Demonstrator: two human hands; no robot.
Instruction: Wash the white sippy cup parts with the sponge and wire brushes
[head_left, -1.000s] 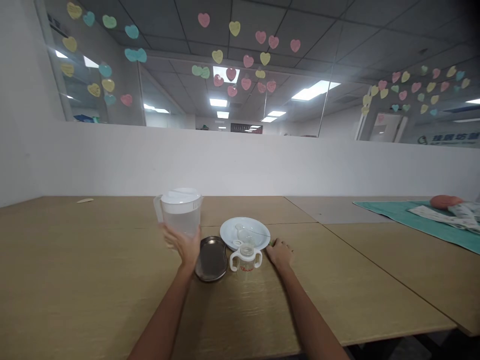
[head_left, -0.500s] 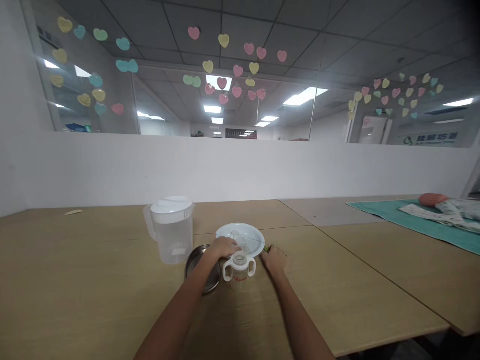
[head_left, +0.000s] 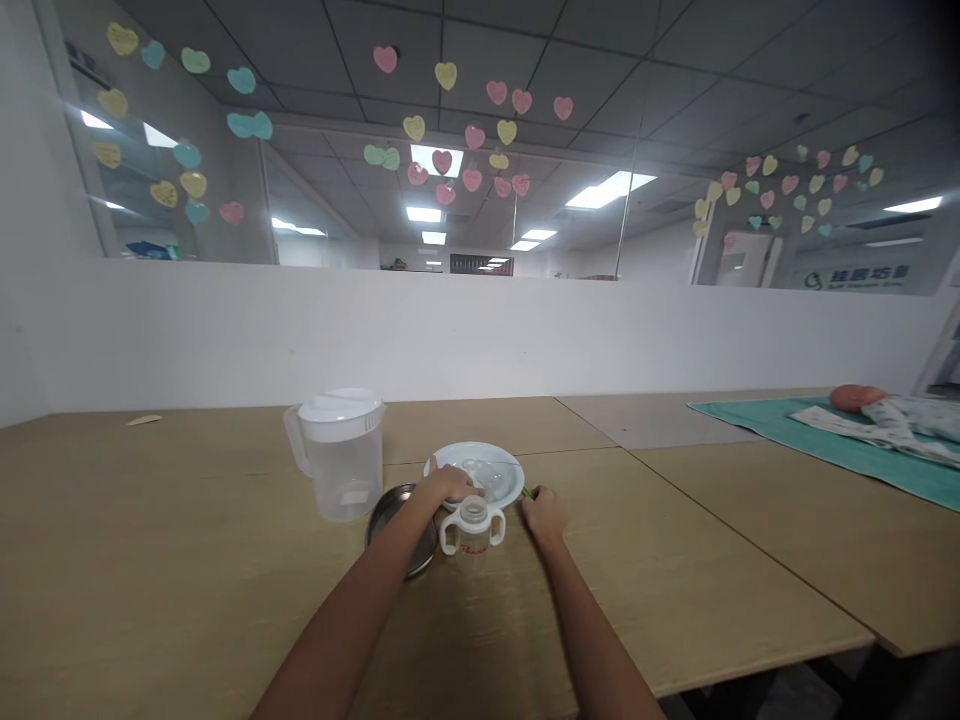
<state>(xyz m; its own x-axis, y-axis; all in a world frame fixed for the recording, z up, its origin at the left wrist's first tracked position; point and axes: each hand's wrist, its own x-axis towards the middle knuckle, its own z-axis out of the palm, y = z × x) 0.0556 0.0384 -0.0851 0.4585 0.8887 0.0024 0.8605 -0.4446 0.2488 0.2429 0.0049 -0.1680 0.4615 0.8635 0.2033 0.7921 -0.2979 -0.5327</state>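
Observation:
A white plate (head_left: 511, 496) holds clear plastic pieces (head_left: 491, 481), whose exact kinds I cannot make out. My left hand (head_left: 453, 484) reaches over its near left part, fingers bent down and thumb sticking up; anything under them is hidden. At the right rim, my right hand (head_left: 545, 514) is closed around a thin tool with a green handle (head_left: 528, 492); its slender shaft points over the plate. Just in front of the plate stands a clear baby bottle (head_left: 473, 540) with two white handles, red print and an uncovered top. A round metal dish (head_left: 388, 508) lies partly behind my left forearm.
A translucent pitcher (head_left: 346, 470) with a white lid stands left of the plate. Far right, a green cloth (head_left: 780, 434) carries patterned fabric (head_left: 855, 428) and an orange-red round object (head_left: 856, 398). A flat pale piece (head_left: 145, 420) lies at the far left. The wooden table (head_left: 675, 580) meets a white wall.
The view has shifted slightly, moving everything a little left in the picture. My left thumb now sticks up above the plate's left rim. My right hand keeps hold of the green-handled tool.

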